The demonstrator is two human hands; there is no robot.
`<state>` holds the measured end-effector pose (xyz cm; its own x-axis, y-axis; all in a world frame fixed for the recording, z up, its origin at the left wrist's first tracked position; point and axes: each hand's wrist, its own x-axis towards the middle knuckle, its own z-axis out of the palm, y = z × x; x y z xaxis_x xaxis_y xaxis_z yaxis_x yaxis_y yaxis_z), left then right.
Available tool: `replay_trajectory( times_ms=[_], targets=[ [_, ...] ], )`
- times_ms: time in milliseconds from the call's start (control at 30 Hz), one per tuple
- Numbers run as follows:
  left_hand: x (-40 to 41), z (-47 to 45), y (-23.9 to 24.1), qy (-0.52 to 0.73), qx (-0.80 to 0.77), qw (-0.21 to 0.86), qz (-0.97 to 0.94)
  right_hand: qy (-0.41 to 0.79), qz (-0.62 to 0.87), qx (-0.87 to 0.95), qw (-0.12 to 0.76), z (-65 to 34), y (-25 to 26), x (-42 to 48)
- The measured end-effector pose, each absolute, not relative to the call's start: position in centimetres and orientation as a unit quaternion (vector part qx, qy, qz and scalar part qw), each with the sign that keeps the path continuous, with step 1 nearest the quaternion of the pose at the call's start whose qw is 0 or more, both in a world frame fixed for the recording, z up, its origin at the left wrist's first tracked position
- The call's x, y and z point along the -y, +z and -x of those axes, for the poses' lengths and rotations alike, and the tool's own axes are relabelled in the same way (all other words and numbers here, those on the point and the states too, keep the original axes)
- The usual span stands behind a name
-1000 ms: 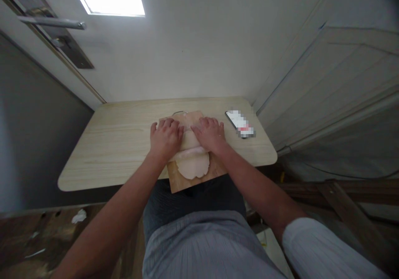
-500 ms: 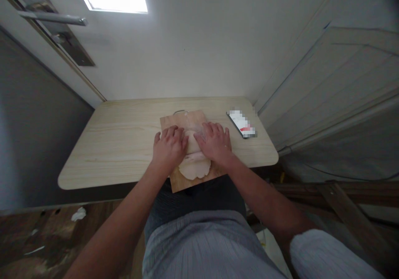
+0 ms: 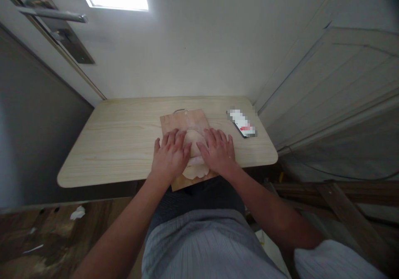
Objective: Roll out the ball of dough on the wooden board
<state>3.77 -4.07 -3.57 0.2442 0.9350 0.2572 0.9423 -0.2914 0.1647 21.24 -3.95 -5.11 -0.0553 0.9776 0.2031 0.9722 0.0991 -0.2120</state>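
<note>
A pale, flattened sheet of dough (image 3: 195, 171) with a wavy near edge lies on a wooden cutting board (image 3: 183, 122). My left hand (image 3: 171, 152) rests palm down over the left side of the board, fingers stretched forward, thumb at the dough. Opposite it, my right hand (image 3: 218, 149) is also palm down with fingers spread, its thumb on the dough's right side. Between the hands a pale pinkish band (image 3: 195, 160) crosses the dough; whether it is a roller or a fold, I cannot tell. My palms hide both its ends.
The board lies on a light wooden table (image 3: 118, 138) with rounded corners, against a white door (image 3: 199, 55). A phone (image 3: 241, 123) with a lit screen lies to the right. The board's metal handle (image 3: 181, 111) points away from me. Wooden beams (image 3: 343, 200) stand at lower right.
Both hands have slid a little toward my body over the dough, and the pale band has shifted nearer with them. More of the far part of the dough shows. Board and phone stay put.
</note>
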Motion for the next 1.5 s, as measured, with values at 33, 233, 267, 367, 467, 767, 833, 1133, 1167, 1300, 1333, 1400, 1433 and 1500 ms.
replay_trajectory(
  times_ms=[33, 233, 267, 367, 467, 767, 833, 1133, 1167, 1300, 1333, 1400, 1433, 1500],
  targets=[
    [4.3, -3.8, -3.5, -0.154, 0.595, 0.01, 0.789, 0.006, 0.672, 0.725, 0.149, -21.3, -5.2, 4.2],
    [5.9, -4.2, -3.3, -0.139, 0.593, 0.009, 0.793, 0.001, 0.67, 0.727, 0.15, -21.5, -5.8, 5.9],
    [6.2, -4.2, -3.2, -0.138, 0.593, 0.008, 0.793, 0.001, 0.669, 0.728, 0.149, -21.6, -5.8, 6.3],
    [7.0, -4.3, -3.3, -0.14, 0.593, 0.003, 0.793, 0.0, 0.664, 0.733, 0.147, -21.7, -5.7, 7.2],
    [7.7, -4.4, -3.5, -0.141, 0.592, 0.004, 0.793, 0.001, 0.662, 0.735, 0.147, -21.8, -5.7, 8.0],
    [9.2, -4.6, -4.1, -0.154, 0.595, 0.013, 0.789, -0.005, 0.654, 0.74, 0.156, -22.0, -5.9, 9.5],
    [9.6, -4.6, -4.2, -0.157, 0.595, 0.018, 0.788, -0.008, 0.652, 0.741, 0.16, -22.1, -5.9, 9.8],
    [10.8, -4.6, -4.4, -0.168, 0.594, 0.041, 0.786, -0.022, 0.649, 0.732, 0.205, -22.1, -6.2, 10.8],
    [10.8, -4.6, -4.4, -0.17, 0.594, 0.044, 0.785, -0.023, 0.651, 0.728, 0.214, -22.1, -6.3, 10.9],
    [10.2, -4.6, -4.5, -0.177, 0.607, 0.055, 0.773, -0.022, 0.641, 0.727, 0.244, -22.2, -6.5, 11.0],
    [10.0, -4.7, -4.5, -0.176, 0.611, 0.057, 0.77, -0.023, 0.638, 0.728, 0.248, -22.3, -6.6, 10.9],
    [9.5, -4.7, -4.4, -0.176, 0.62, 0.06, 0.763, -0.029, 0.635, 0.731, 0.249, -22.5, -6.9, 10.5],
    [9.2, -4.8, -4.3, -0.177, 0.623, 0.061, 0.76, -0.03, 0.635, 0.731, 0.247, -22.5, -7.0, 10.2],
    [8.7, -4.8, -4.1, -0.186, 0.626, 0.062, 0.755, -0.03, 0.638, 0.732, 0.238, -22.5, -7.0, 9.4]
  ],
)
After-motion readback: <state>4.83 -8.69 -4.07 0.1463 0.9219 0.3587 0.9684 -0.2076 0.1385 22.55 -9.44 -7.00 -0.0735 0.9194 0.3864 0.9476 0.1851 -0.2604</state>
